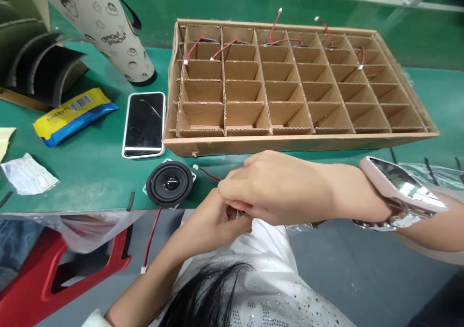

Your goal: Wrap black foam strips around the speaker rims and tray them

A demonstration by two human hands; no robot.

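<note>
My right hand (277, 186) is closed and lies across my left hand (221, 220) at the table's front edge. Both sets of fingers are curled together, and whatever they hold is hidden. A thin red lead (207, 173) with a white plug at its free end runs in behind my knuckles. Left of my hands, a round black speaker (169, 184) rests face up at the edge. Its red and black cable (152, 237) hangs down over the edge, ending in a white plug.
Behind my hands stands a divided cardboard box (253, 145); cables with white plugs stick up from its back compartments. To the left are a white-framed phone (144, 126), a yellow-blue packet (74, 116), a crumpled paper (29, 174) and a printed tumbler (119, 37). A red stool (32, 283) stands below.
</note>
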